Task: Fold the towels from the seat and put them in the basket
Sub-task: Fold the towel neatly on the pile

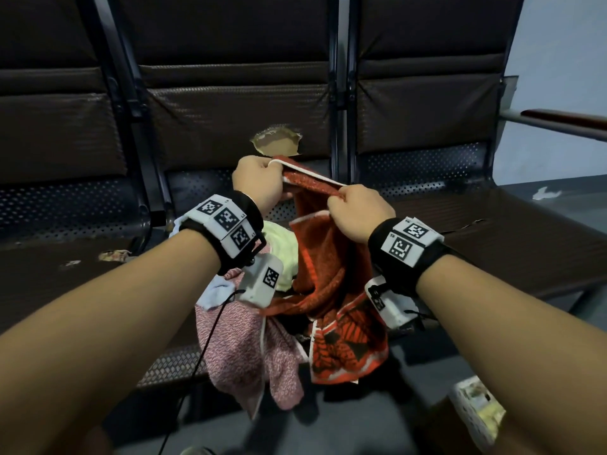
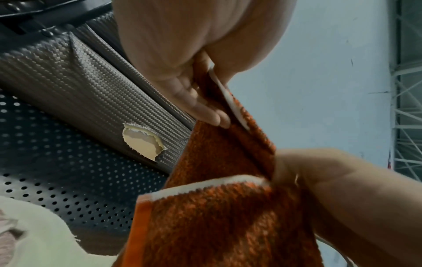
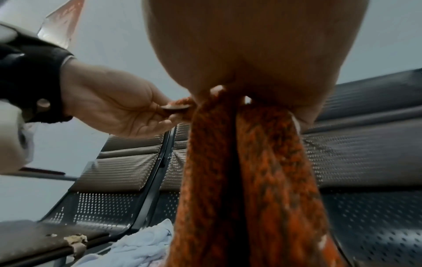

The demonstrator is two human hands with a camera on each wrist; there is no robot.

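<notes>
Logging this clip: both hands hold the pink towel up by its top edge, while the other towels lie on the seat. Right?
Not quite: the towel held up is the red towel, not the pink one. The left hand and right hand pinch its top edge, as the head view shows. The pink towel lies on the seat with the others.

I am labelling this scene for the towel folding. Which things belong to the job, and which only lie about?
Belong to the job:
- red towel, gripped by left hand and right hand
- pink towel
- pale yellow towel
- light blue towel
- seat

Lying about:
- torn backrest patch
</notes>
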